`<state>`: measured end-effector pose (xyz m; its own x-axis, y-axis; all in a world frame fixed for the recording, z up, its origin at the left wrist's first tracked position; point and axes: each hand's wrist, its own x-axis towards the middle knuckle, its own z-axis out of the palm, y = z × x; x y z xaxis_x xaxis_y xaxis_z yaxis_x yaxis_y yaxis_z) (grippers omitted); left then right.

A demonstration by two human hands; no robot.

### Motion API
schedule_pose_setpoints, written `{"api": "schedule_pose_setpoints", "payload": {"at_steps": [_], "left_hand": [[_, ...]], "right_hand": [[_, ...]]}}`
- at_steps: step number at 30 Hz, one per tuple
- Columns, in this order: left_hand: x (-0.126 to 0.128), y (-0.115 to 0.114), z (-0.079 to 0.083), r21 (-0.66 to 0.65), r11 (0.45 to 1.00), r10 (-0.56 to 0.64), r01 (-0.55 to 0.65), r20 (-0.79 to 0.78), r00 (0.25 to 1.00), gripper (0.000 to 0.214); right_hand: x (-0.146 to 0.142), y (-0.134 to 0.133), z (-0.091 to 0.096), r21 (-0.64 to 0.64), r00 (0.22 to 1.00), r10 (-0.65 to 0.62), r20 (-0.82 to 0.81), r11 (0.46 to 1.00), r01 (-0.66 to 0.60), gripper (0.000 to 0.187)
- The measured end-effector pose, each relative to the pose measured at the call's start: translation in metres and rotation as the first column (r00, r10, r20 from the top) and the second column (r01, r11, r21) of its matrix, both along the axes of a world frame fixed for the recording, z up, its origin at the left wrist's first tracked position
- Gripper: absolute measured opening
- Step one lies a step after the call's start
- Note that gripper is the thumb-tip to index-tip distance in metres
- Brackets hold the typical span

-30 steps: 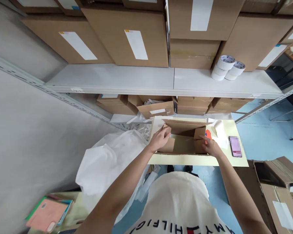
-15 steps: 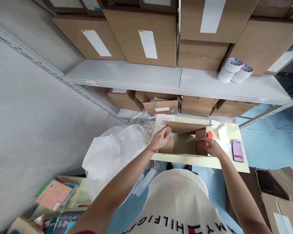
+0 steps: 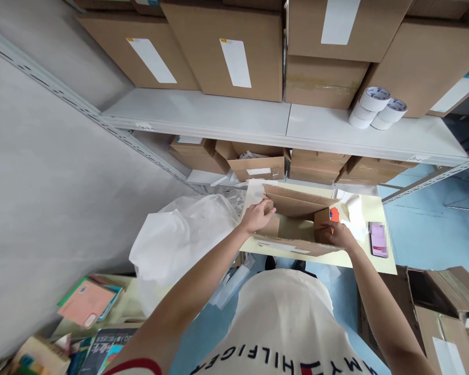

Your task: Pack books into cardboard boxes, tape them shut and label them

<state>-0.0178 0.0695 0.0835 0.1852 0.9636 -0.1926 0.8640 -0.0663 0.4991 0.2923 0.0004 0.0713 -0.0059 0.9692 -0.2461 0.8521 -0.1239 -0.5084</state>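
One held carton, one phone

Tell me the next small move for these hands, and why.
Probably use the right hand to press the right end panel of the carton inward while the left hand steadies the opposite end. The carton is open at the top, with one hand at each end, the right touching that panel.

A storeroom, shown by metal shelving stacked with labelled cardboard boxes
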Motion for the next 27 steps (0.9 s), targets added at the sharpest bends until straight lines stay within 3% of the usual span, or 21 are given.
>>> {"api": "schedule_pose_setpoints", "payload": {"at_steps": [5, 10, 13, 15, 18, 20, 23, 25, 27], "left_hand": [[-0.01, 0.004, -0.011, -0.006, 0.999, -0.037, 0.038, 0.103, 0.994, 0.055], [-0.055, -0.033, -0.029, 0.015, 0.99, -0.133, 0.141, 0.439, 0.889, 0.081], [-0.071, -0.056, -0.028, 0.093, 0.962, -0.261, 0.255, 0.58, 0.772, 0.103], [-0.07, -0.063, -0.024, 0.155, 0.944, -0.325, 0.29, 0.567, 0.756, 0.102], [-0.059, -0.059, -0.023, 0.202, 0.972, -0.206, 0.116, 0.512, 0.834, 0.061], [-0.051, -0.054, -0.027, 0.199, 0.977, -0.045, -0.077, 0.543, 0.839, 0.044], [-0.043, -0.048, -0.037, 0.112, 0.954, 0.149, -0.277, 0.624, 0.767, 0.063], [-0.042, -0.045, -0.041, 0.032, 0.953, 0.21, -0.301, 0.645, 0.735, 0.074], [-0.043, -0.043, -0.041, -0.038, 0.965, 0.222, -0.26, 0.649, 0.728, 0.076]], "right_hand": [[-0.001, 0.008, -0.013, 0.006, 0.997, -0.027, 0.067, 1.0, 0.026, 0.047], [-0.003, 0.006, -0.02, 0.015, 0.998, -0.04, 0.039, 0.999, 0.039, 0.047], [0.005, 0.005, -0.017, -0.019, 0.991, -0.016, -0.132, 1.0, 0.014, 0.048], [0.014, 0.0, -0.015, -0.065, 0.94, -0.004, -0.342, 0.998, -0.019, 0.052], [0.027, -0.015, -0.017, -0.131, 0.759, 0.017, -0.65, 0.982, -0.134, 0.065], [0.029, -0.024, -0.022, -0.099, 0.695, 0.022, -0.719, 0.986, -0.134, 0.074], [0.02, -0.021, -0.027, -0.002, 0.774, -0.064, -0.63, 0.997, 0.081, 0.085], [0.011, -0.006, -0.024, 0.074, 0.797, -0.119, -0.592, 0.977, 0.201, 0.099], [0.005, 0.017, -0.015, 0.136, 0.762, -0.105, -0.639, 0.96, 0.246, 0.114]]}}
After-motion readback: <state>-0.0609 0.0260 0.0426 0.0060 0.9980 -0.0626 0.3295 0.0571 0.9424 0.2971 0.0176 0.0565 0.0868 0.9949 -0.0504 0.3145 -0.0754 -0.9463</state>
